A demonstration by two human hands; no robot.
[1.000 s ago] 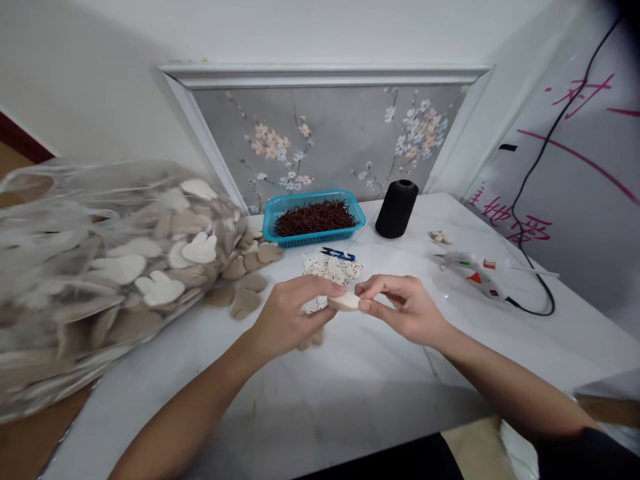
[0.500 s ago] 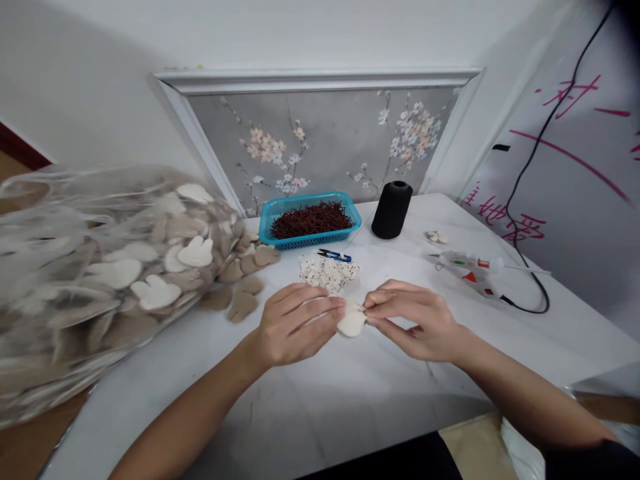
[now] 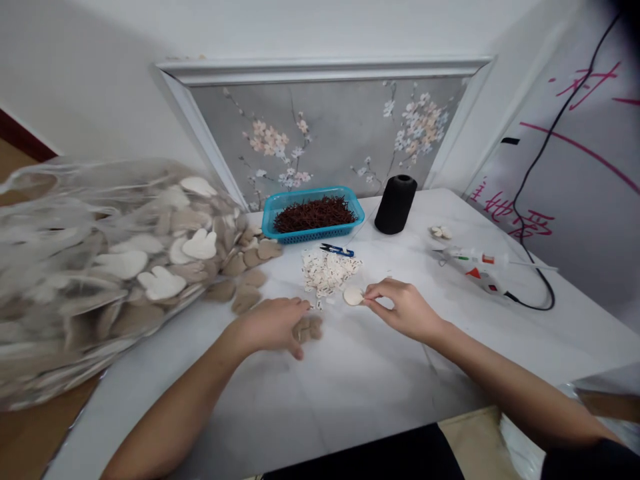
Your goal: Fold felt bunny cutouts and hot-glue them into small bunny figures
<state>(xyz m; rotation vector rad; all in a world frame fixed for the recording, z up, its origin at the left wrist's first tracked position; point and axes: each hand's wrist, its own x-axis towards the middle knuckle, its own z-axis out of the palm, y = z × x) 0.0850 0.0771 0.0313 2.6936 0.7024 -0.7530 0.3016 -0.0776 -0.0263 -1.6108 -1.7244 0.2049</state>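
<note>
My right hand pinches the edge of a cream felt piece between thumb and fingertips. The rounded end of this piece points left, just above the tabletop. My left hand is held low over the table with thumb and fingers spread apart. A brown felt piece with rounded lobes, blurred, is right at its fingertips; whether they touch it cannot be made out. Small white tags or slips with dark marks lie in a heap beyond both hands. Blue thread snips rest at the heap's far edge.
A clear plastic bag bulging with felt shapes fills the left side, and loose brown felt pieces lie beside it. Behind are a blue basket of dark red-brown strands and a black thread cone. A corded glue gun lies right.
My left hand has let go of the cream piece and moved left and down, to a brown felt piece. My right hand keeps the cream piece, slightly farther from me.
</note>
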